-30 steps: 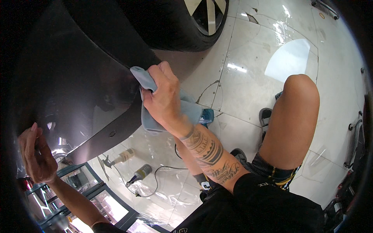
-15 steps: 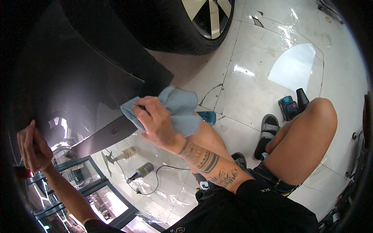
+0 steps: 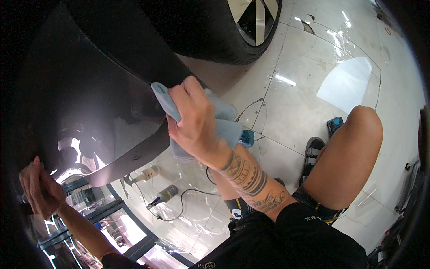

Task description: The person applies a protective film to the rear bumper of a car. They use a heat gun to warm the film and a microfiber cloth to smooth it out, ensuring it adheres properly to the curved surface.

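My right hand [image 3: 192, 119] is closed on a grey-blue cloth [image 3: 226, 130], bunched under the fingers against the edge of a dark car bumper [image 3: 112, 107] beside the wheel arch. Loose folds of the cloth hang to the right of the hand and below it. At the far left, my left hand [image 3: 42, 190] is at the bumper's side with its fingers loosely bent, and nothing shows in it. Whether its fingertips touch the panel is hard to tell in the dark rim.
A car wheel [image 3: 251, 31] stands ahead. On the tiled floor lie two bottles, a white spray bottle [image 3: 148, 174] and a grey one [image 3: 166, 194], with a thin hose [image 3: 182, 206]. A white sheet [image 3: 347, 83] lies right, and a blue-black tool [image 3: 334, 125] by my knee.
My right hand has moved up and right along the bumper edge with the cloth, turning more upright. The left hand has shifted slightly down. The view has moved a little.
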`<state>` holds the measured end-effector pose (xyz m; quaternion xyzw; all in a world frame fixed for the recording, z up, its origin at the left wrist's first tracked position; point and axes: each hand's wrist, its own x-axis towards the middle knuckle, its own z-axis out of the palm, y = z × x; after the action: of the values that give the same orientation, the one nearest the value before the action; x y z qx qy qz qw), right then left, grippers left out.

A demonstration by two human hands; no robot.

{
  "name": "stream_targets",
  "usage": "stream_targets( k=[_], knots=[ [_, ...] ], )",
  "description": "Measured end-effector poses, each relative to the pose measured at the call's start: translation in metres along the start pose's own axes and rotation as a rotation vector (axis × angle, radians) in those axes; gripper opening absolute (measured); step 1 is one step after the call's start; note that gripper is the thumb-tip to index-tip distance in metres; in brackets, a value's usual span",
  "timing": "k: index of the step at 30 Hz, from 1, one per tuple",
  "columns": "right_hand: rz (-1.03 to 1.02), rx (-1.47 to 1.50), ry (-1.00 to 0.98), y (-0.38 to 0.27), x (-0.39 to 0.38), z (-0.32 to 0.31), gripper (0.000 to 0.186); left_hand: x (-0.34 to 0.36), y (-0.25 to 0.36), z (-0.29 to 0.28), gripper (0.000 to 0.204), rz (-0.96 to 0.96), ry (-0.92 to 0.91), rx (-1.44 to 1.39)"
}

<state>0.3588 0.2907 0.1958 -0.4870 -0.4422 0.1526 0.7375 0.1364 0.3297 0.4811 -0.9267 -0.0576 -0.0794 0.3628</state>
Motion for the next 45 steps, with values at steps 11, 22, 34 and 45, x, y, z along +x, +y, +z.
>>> stream_targets(
  k=[11, 22, 34, 45],
  knots=[
    [-0.112, 0.134, -0.111, -0.012, -0.067, 0.013, 0.051, 0.005, -0.006, 0.010, 0.019, 0.029, 0.021, 0.041],
    [-0.087, -0.031, 0.068, 0.007, -0.036, 0.021, 0.048, 0.002, -0.007, 0.006, 0.019, 0.011, 0.002, -0.014],
    [-0.127, 0.077, -0.076, -0.001, -0.064, 0.004, 0.050, 0.007, -0.008, 0.011, 0.021, 0.020, 0.014, 0.044],
    [0.047, -0.034, -0.008, -0.005, 0.008, 0.003, 0.032, 0.003, -0.002, 0.006, 0.018, -0.024, 0.029, 0.073]
  ],
)
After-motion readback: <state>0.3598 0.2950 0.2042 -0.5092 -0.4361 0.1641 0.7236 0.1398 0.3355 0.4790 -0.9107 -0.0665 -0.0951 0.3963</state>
